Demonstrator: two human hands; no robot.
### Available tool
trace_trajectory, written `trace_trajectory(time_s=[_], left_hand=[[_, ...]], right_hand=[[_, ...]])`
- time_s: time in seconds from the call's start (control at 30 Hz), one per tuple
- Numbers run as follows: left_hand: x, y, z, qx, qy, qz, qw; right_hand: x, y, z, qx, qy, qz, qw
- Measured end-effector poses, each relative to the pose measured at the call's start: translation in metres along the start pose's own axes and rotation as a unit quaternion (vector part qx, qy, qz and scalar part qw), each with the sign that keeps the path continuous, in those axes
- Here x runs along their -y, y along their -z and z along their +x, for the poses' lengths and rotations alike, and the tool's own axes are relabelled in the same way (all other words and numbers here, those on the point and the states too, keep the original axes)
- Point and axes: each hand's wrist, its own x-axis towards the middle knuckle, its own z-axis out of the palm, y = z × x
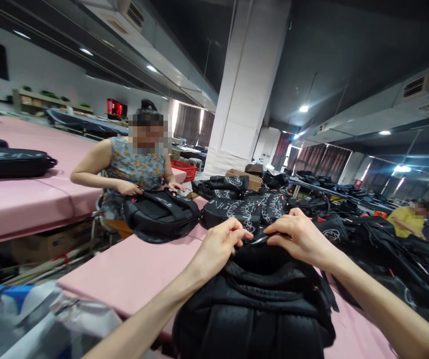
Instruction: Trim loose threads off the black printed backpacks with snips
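Note:
A black padded backpack stands upright in front of me on the pink table, its back panel toward me. My left hand is closed in a pinch at the top edge of the backpack. My right hand grips the same top edge from the right, fingers curled over it. Both hands nearly meet over the bag's top.
A seated person across the table handles another black backpack. Several black bags with white print are piled beyond mine and to the right. A white pillar stands behind. Another black bag lies on the left table. A second person in yellow sits far right.

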Motion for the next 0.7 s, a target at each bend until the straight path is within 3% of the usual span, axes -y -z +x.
trace_trajectory(time_s=[0.1, 0.4, 0.7], left_hand=[[-0.001, 0.004, -0.001, 0.0, 0.011, -0.053, 0.999], [-0.002, 0.005, -0.002, -0.001, -0.004, -0.075, 0.997], [0.002, 0.004, 0.0, -0.01, -0.017, -0.091, 0.996]], right_hand=[[0.005, -0.004, 0.008, 0.003, 0.017, -0.01, 1.0], [0.012, -0.006, 0.016, -0.017, 0.065, -0.066, 0.996], [0.01, -0.006, 0.013, -0.041, 0.06, -0.066, 0.995]])
